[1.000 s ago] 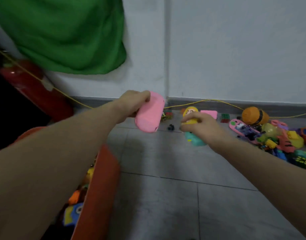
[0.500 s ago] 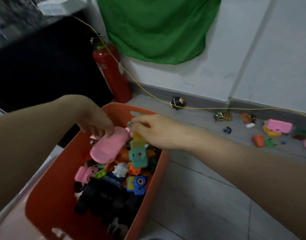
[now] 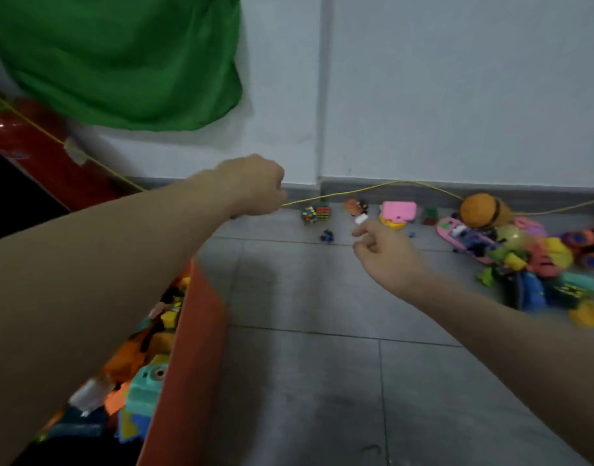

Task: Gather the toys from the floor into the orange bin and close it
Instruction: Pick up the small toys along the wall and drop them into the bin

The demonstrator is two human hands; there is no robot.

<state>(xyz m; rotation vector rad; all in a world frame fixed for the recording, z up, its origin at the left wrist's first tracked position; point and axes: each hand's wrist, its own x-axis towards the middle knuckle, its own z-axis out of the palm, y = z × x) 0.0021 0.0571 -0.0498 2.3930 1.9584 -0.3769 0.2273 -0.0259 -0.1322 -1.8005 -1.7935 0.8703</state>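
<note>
From the head camera, your left hand [image 3: 255, 186] is curled and holds nothing; your right hand [image 3: 386, 253] reaches out loosely curled, also holding nothing. The toys [image 3: 524, 260] heap at right, away from the orange bin [image 3: 191, 331]. They look light, hard plastic: pinch each across its body.

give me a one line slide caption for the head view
Both hands, left and right, reach out empty from the part-filled orange bin toward toys scattered along the wall.
</note>
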